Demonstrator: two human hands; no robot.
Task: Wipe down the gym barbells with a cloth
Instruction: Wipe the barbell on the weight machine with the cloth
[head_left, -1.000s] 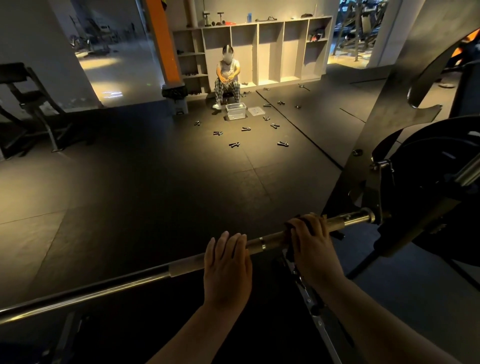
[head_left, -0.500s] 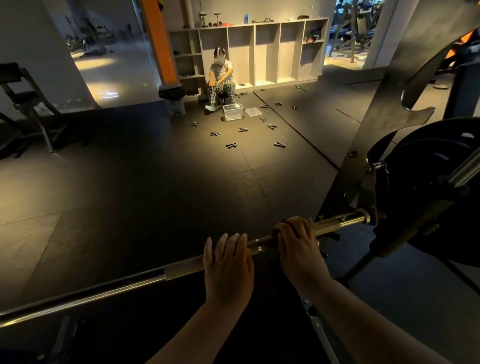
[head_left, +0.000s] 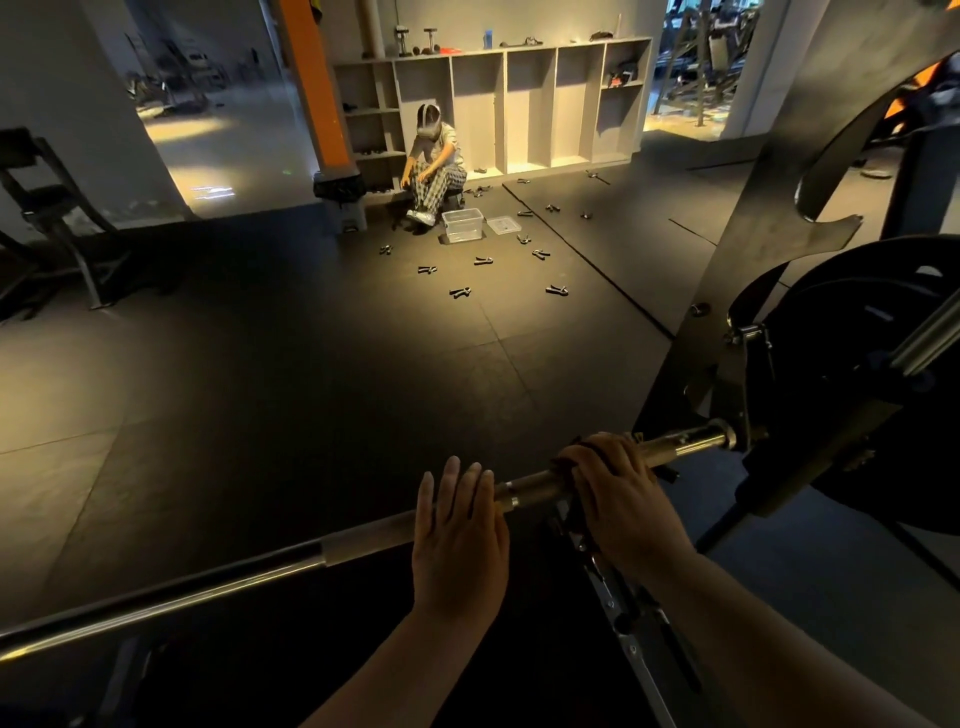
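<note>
A: Where is the barbell (head_left: 363, 538)?

B: Directly under both sets of fingers. It runs from low beyond the little-finger side of the left hand (head_left: 457, 540), under both palms, and on past the right hand (head_left: 618, 499) to the rack upright (head_left: 779, 208).

A: How do the left fingers lie?

B: Straight and close together, laid flat over the top of the bar, with their tips past its far side. They grip nothing.

A: And the right?

B: Curled down over the bar and clamped on a dark cloth (head_left: 565, 464). A strip of it shows at the thumb side of the knuckles, wrapped round the steel. I cannot tell how much is bunched under the palm.

A: Anything near the hands?

B: 1 black weight plate (head_left: 857, 364) sits beyond the right little finger, past the upright. Well ahead of all the fingertips, across the dark floor (head_left: 260, 389), 1 person (head_left: 436, 166) sits beside a clear bin (head_left: 462, 224), with small clips (head_left: 460, 292) scattered around.
</note>
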